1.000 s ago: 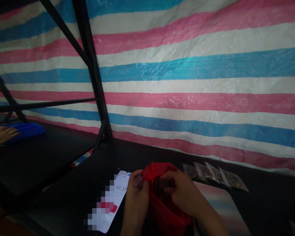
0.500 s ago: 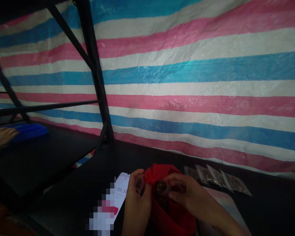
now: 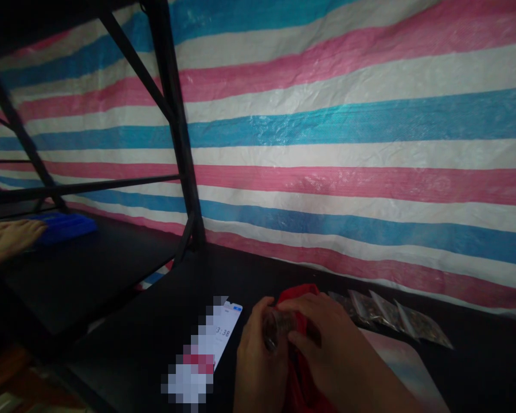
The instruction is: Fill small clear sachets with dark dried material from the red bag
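Note:
My left hand is closed around a small clear plastic bag, whose mouth stands open. My right hand grips a small clear cup from the right. The cup is tilted toward the bag's mouth, and the two appear to touch. Its contents are too dark to make out now. Below and behind both hands lies a red cloth bag, partly hidden by my fingers and right wrist.
Several filled clear zip bags lie in a row at the back right. A phone with a timer lies left of my hands. Under my right forearm is a pale board. A co-worker's hand is by a blue tray.
My right hand has moved the cup left, out from over the red bag, to the mouth of the small plastic bag. The view has shifted slightly.

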Tool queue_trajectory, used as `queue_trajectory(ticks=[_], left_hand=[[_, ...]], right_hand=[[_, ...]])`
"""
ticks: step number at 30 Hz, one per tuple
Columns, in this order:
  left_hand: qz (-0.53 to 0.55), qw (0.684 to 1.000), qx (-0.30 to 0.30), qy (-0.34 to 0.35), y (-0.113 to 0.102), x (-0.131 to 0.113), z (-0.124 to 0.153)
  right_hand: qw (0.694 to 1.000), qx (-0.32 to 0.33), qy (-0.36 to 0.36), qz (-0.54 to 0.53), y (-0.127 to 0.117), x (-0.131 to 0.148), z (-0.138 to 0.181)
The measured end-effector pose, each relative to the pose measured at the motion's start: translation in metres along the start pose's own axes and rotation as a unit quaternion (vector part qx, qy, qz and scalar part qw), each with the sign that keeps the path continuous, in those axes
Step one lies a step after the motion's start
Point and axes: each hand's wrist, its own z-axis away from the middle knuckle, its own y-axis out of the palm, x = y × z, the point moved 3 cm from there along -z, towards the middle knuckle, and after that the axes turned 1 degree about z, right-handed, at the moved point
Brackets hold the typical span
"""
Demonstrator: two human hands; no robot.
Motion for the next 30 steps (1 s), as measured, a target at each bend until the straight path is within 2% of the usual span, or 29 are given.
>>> queue_trajectory(ticks=[3,7,12,16,20,22,27,30], left_hand=[[-0.009,1.000,-0.001,-0.002,0.001,-0.002,0.000],[0.006,1.000,-0.002,-0.004,0.000,-0.006,0.002],[0.007,0.999,-0.008,0.038,0.000,-0.009,0.001],[-0.006,0.998,-0.043,0.049,-0.004,-0.012,-0.001],[-0.017,0.997,-0.070,0.037,-0.008,-0.015,-0.005],[-0.020,0.997,-0.061,0.046,-0.011,-0.014,-0.007],[-0.062,0.993,0.007,0.103,-0.023,-0.005,-0.006],[-0.082,0.984,-0.003,0.155,-0.027,-0.013,0.003]], right_hand=[[0.996,0.013,-0.048,0.078,0.005,0.013,0.000],[0.991,0.026,-0.063,0.114,0.005,0.023,-0.002],[0.993,-0.036,-0.082,0.082,-0.008,0.016,-0.002],[0.996,-0.062,-0.033,0.057,-0.024,-0.007,0.003],[0.996,-0.016,0.028,0.079,-0.020,-0.031,0.007],[0.995,0.010,0.046,0.088,-0.011,-0.038,0.008],[0.993,0.043,0.049,0.095,0.006,-0.039,0.008],[0.995,0.040,0.043,0.084,0.007,-0.034,0.008]])
